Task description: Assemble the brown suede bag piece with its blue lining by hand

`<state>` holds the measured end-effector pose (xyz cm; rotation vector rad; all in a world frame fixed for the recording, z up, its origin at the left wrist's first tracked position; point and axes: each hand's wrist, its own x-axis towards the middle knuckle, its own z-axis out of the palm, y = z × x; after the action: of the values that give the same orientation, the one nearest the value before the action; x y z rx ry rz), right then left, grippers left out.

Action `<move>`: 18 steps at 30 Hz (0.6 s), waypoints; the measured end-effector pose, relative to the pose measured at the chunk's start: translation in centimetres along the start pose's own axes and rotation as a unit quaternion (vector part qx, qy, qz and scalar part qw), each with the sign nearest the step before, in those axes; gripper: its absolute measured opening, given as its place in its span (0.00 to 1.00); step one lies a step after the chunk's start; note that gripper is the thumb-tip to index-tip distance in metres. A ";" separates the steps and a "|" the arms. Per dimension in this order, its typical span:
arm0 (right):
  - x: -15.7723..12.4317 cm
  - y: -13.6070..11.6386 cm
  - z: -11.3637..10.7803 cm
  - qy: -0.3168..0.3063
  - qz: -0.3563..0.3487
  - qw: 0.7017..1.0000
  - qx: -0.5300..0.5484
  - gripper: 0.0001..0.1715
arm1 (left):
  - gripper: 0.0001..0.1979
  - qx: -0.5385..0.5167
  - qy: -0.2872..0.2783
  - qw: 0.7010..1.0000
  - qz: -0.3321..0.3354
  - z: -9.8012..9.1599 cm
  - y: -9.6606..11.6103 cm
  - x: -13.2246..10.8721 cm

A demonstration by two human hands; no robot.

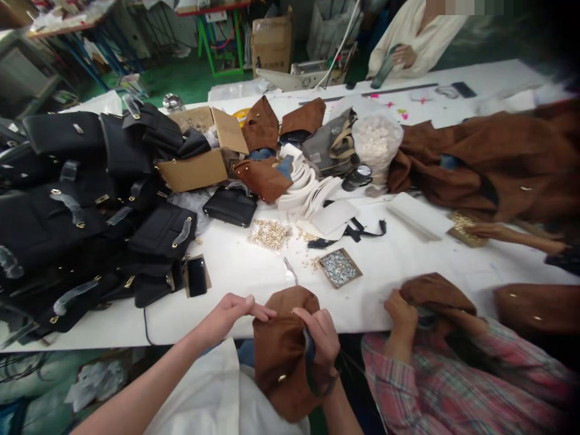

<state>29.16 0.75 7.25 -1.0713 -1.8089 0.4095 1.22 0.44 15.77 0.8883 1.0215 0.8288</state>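
A brown suede bag (281,356) hangs over the near table edge against my lap. My right hand (319,335) is closed on its right side near the opening, fingers curled into the fabric. My left hand (231,314) is at the bag's upper left edge, thumb and fingers pinched together; whether something small sits between them is too small to tell. A gold stud shows on the bag's lower front.
A pile of black bags (86,223) fills the left of the white table (254,272). Gold hardware (268,233), a small tray of parts (339,267) and brown bags (493,157) lie ahead. A person in a plaid sleeve (453,374) works a brown bag at my right.
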 end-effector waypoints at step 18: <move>2.0 3.2 -7.4 -0.002 0.140 0.984 0.111 0.17 | 0.12 0.379 0.186 0.906 -0.021 -7.1 -5.2 24.6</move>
<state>36.71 2.90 9.85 -1.1683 -1.5754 0.7649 2.76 21.73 0.74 1.3827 1.7535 0.5619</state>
